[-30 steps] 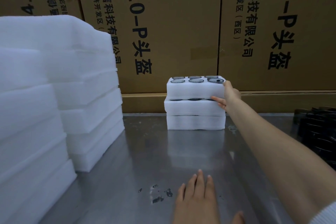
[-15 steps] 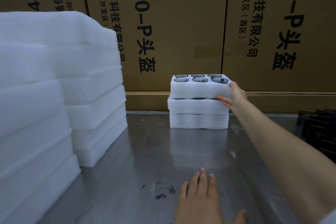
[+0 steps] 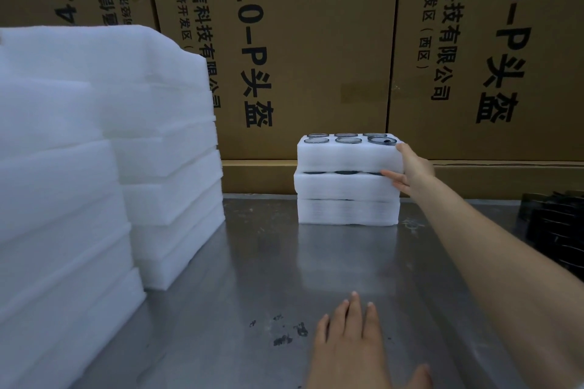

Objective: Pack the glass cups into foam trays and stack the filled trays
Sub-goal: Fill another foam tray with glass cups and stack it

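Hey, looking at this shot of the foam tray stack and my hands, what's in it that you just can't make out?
- Cups in the two lower trays: head view, hidden by the foam; only dark slivers show under the top tray.
- Right hand: fingers partly behind the tray's corner, so the grip is unclear.
- Left hand: wrist cut off by the bottom edge.
- Black items: cut off by the right edge, too dark to identify.
- White foam stacks: contents not visible.
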The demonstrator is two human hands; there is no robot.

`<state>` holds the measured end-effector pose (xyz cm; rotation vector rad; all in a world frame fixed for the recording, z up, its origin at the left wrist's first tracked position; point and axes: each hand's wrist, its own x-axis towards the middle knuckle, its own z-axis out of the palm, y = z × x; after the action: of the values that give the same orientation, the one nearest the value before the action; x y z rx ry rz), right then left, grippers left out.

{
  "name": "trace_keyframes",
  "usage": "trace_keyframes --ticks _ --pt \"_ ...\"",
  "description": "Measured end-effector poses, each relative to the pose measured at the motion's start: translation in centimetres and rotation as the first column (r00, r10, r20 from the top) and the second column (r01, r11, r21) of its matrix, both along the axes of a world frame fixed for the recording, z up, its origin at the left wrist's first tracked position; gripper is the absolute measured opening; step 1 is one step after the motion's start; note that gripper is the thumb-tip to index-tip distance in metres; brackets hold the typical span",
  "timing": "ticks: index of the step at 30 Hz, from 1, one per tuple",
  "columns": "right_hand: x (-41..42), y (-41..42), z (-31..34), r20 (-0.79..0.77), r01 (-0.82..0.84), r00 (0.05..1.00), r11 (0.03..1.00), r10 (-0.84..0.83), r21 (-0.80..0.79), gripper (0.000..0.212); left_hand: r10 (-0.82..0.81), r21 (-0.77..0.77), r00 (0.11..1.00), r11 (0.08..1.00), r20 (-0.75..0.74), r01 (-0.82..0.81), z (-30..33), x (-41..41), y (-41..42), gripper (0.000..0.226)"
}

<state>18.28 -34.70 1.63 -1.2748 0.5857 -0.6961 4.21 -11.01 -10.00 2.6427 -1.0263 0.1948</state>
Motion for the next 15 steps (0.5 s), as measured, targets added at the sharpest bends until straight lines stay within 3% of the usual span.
trace_keyframes --ticks 2,3,5,7,11,15 --pt "-0.4 0.4 -0.3 0.021 -0.011 1.000 1.000 0.010 0.017 0.045 -0.019 0.029 0.986 0.999 -0.165 0.024 -0.2 0.3 -0.1 0.092" --pt "-0.8 0.8 -0.6 0.036 0.008 0.999 1.000 -0.008 0.001 0.039 -0.011 0.039 0.985 0.999 -0.173 0.018 -0.3 0.3 0.0 0.092" --pt "-1.8 2.2 -2.2 0.027 0.124 0.992 0.989 -0.122 -0.086 0.032 -0.011 -0.003 0.989 1.000 -0.146 0.011 -0.5 0.2 0.3 0.089" --pt "-3.5 3.5 -5.2 -0.028 0.208 0.976 0.965 -0.215 -0.161 0.042 -0.016 -0.045 0.995 0.999 -0.103 0.011 -0.5 0.0 0.6 0.084" --pt "-9.6 5.7 -10.2 -0.078 0.147 0.980 0.930 -0.183 -0.337 0.036 -0.005 -0.070 0.999 0.998 -0.033 0.002 -0.1 -0.3 0.9 0.069" --pt "-16.1 7.4 -11.2 -0.115 0.040 0.988 0.879 -0.107 -0.474 0.027 0.024 -0.070 1.000 0.997 -0.019 -0.026 0.8 -1.2 1.0 0.048"
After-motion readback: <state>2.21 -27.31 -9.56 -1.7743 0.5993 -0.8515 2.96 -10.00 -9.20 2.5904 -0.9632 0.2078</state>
